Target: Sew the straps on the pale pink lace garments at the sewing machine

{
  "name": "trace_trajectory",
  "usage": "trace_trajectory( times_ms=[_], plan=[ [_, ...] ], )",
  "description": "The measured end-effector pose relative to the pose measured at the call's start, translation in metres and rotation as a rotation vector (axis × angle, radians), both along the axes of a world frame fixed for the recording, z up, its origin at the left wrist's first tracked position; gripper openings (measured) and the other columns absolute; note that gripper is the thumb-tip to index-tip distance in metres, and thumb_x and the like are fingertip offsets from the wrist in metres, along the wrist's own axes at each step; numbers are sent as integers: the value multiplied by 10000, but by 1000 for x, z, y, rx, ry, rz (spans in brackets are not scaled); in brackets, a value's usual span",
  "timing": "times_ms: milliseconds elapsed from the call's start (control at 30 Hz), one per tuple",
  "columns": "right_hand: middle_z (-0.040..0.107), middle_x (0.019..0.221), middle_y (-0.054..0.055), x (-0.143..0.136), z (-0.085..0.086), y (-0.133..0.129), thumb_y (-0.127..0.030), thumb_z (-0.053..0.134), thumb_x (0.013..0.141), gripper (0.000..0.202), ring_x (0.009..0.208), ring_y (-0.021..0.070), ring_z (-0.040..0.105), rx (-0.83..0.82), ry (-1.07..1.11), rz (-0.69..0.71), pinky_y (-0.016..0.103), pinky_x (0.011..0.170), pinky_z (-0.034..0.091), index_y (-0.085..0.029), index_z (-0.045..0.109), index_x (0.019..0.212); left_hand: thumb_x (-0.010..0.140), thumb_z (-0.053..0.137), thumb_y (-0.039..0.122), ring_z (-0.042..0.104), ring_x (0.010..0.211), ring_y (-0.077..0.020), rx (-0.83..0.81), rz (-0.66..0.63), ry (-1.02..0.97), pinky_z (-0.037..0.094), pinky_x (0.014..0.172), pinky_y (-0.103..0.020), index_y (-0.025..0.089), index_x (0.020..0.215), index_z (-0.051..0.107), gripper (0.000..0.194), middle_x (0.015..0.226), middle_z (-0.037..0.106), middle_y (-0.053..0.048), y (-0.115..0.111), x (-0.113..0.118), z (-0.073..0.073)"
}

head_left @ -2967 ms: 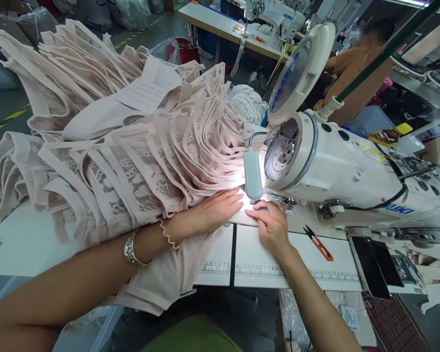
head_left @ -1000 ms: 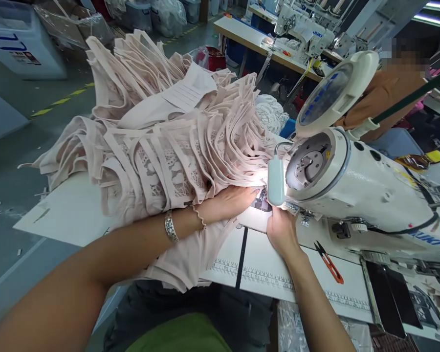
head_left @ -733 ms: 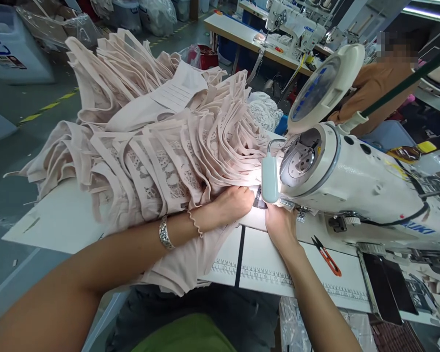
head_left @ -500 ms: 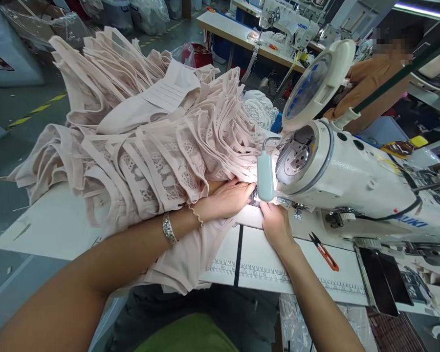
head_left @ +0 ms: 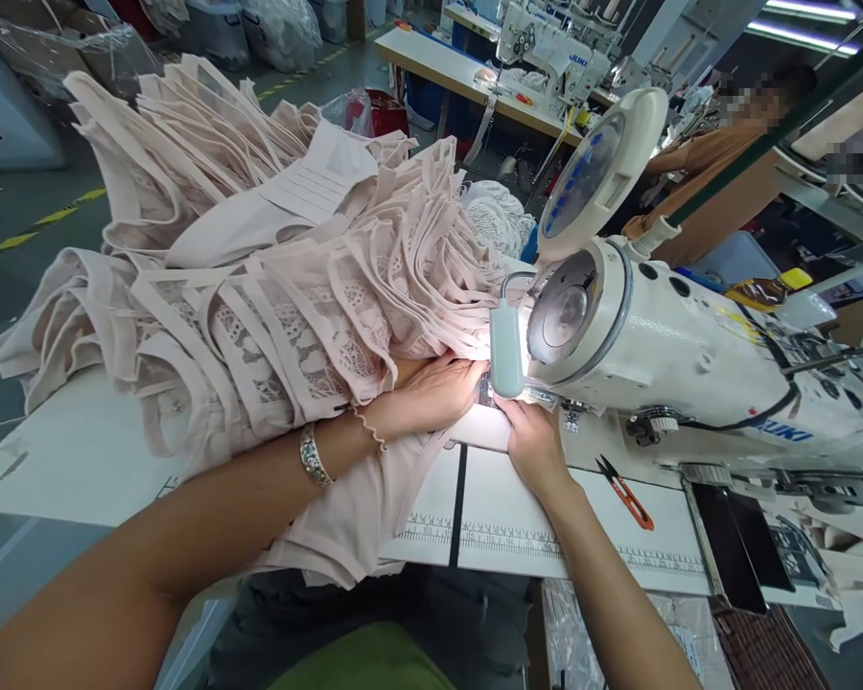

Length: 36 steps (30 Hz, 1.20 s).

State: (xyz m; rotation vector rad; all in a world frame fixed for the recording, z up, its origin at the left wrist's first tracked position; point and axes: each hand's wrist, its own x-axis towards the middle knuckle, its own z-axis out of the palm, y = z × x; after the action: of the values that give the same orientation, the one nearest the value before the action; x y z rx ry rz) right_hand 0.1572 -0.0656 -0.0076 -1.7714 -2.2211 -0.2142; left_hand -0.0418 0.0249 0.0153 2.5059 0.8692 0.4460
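Observation:
Pale pink lace garments point(head_left: 280, 335) lie in a big heap against the sewing machine point(head_left: 697, 335), some over my left forearm. My left hand point(head_left: 438, 395) is closed over the pink cloth beside the needle area, fingers pressed together and pointing right. Just right of it, my right hand point(head_left: 536, 441) is closed, its curled fingertips at the needle area. A pale green lamp point(head_left: 505, 350) hides the needle and part of those fingertips, so what the right fingers hold cannot be made out. A round disc point(head_left: 562, 316) on the machine's end looks blurred.
Orange-handled thread snips point(head_left: 625, 494) lie on the white table point(head_left: 510, 522) with its printed ruler, right of my right wrist. A black tray point(head_left: 726, 546) sits farther right. A round cover point(head_left: 604, 177) stands raised above the machine. A co-worker point(head_left: 719, 182) is behind it.
The whole view has shifted slightly, so things appear farther left. The disc's holes were distinct and are now smeared. Both hands stay at the needle area with little visible movement.

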Motion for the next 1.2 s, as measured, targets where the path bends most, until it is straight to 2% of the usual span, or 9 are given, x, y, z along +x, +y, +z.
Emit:
trace_trajectory(
  times_ms=[233, 333, 467, 700, 933, 1200],
  plan=[
    [689, 1120, 118, -3, 4, 0, -46, 368, 838, 593, 1149, 292, 557, -127, -22, -65, 490, 1043, 429, -256, 650, 1316, 975, 313, 163, 568, 1131, -220, 18, 15, 16, 394, 1083, -390, 177, 1108, 521, 247, 1176, 634, -90, -1, 0, 3],
    [676, 1151, 129, -5, 7, 0, -28, 358, 839, 612, 1105, 296, 577, -167, -31, -85, 509, 1041, 418, -259, 639, 1332, 975, 320, 167, 574, 1119, -220, 35, 23, 23, 403, 1075, -391, 177, 1103, 522, 240, 1156, 640, -88, -2, 0, 5],
    [687, 1117, 140, -7, 9, 0, -26, 314, 848, 627, 1048, 290, 590, -152, -23, -52, 527, 1043, 410, -241, 619, 1352, 964, 364, 188, 582, 1107, -227, 32, 46, 47, 432, 1041, -389, 184, 1102, 520, 210, 1143, 643, -83, -3, 0, 5],
    [685, 1106, 153, -9, 12, 0, -51, 312, 855, 616, 1104, 304, 574, -165, -8, -29, 504, 1024, 420, -224, 590, 1378, 942, 397, 176, 596, 1086, -237, 51, 53, 70, 453, 999, -370, 180, 1064, 531, 181, 1122, 645, -92, -4, 1, 11],
    [693, 1068, 158, -16, 20, 1, -32, 291, 851, 616, 1063, 314, 591, -209, -57, -81, 526, 1039, 375, -208, 608, 1349, 961, 385, 202, 592, 1045, -237, 73, 55, 86, 472, 956, -364, 165, 1042, 537, 176, 1105, 640, -99, -4, 0, 10],
    [685, 1087, 151, -14, 13, 2, -47, 310, 855, 598, 1048, 299, 592, -194, -34, -73, 489, 1029, 378, -213, 604, 1348, 958, 352, 179, 607, 1010, -217, 73, 72, 60, 470, 956, -369, 164, 1046, 545, 213, 1059, 655, -90, -6, 0, 11]
  ],
)
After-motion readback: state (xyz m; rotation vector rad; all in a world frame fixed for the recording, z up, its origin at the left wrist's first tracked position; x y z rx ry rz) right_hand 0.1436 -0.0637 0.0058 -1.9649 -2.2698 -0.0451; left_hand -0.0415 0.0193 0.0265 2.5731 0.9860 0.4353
